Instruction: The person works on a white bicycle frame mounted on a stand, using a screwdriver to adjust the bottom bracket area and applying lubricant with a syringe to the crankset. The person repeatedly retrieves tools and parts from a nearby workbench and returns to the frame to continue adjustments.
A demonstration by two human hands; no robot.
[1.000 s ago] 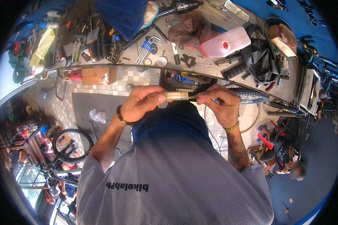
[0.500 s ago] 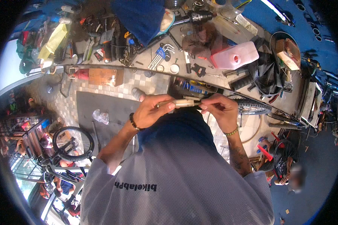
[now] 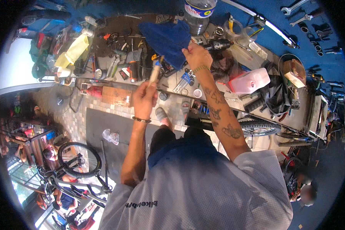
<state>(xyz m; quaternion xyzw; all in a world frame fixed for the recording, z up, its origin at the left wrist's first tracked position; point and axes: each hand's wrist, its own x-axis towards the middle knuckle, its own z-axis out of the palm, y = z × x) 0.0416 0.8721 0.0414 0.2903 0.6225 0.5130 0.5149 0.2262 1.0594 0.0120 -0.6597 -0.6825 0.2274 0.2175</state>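
Note:
My left hand [image 3: 145,100] is closed around a pale, stick-like handle [image 3: 154,74] with a blue part at its upper end. It is held upright in front of the bench edge; its far tip is too small to make out. My right hand [image 3: 197,57] reaches across the bench with fingers curled at the right edge of a dark blue cloth [image 3: 165,40]. The fingers seem to pinch the cloth, though their undersides are hidden. Just below that hand lies a set of hex keys in a blue holder [image 3: 185,79].
A clear bottle [image 3: 197,23] stands behind the cloth. Right of my arm are a pink-white jug [image 3: 249,81], black plastic [image 3: 276,92] and a bicycle wheel [image 3: 258,128]. Hand tools crowd the bench's left side. A wooden box [image 3: 117,96] sits below its edge; people and a bicycle are at lower left.
My hands, which were together on the pale handle near my waist, have parted. The left raised the handle forward; the right moved up to the blue cloth. The view has shifted.

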